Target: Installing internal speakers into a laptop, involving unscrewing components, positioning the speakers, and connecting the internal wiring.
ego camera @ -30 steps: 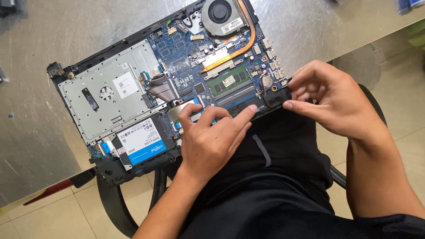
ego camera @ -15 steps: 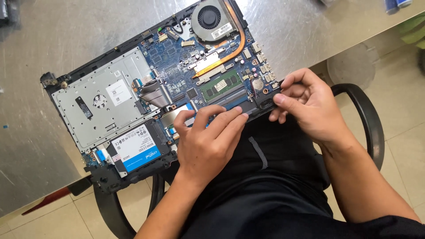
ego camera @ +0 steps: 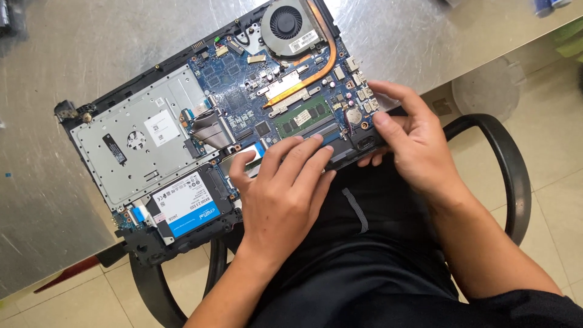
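An opened laptop base [ego camera: 121, 152] lies slanted across the table edge, its blue circuit board [ego camera: 231, 76], green memory stick [ego camera: 302, 115], round fan [ego camera: 285, 24], copper heat pipe [ego camera: 325, 58] and blue-and-white drive [ego camera: 191, 209] exposed. My left hand [ego camera: 282, 188] rests flat on the near edge of the board, fingertips by the memory stick. Gripping the laptop's near right corner is my right hand [ego camera: 407, 143], thumb on top and fingers curled under the edge.
The laptop sits on a scratched metal table [ego camera: 61, 54] and overhangs my lap. A black chair with curved armrests [ego camera: 498, 158] surrounds me over a tiled floor. A red-handled tool [ego camera: 67, 273] pokes out under the table edge.
The view has shifted, so the laptop sits higher and more to the right. My right hand has slid further over the laptop's corner; my left hand stays on the board's near edge.
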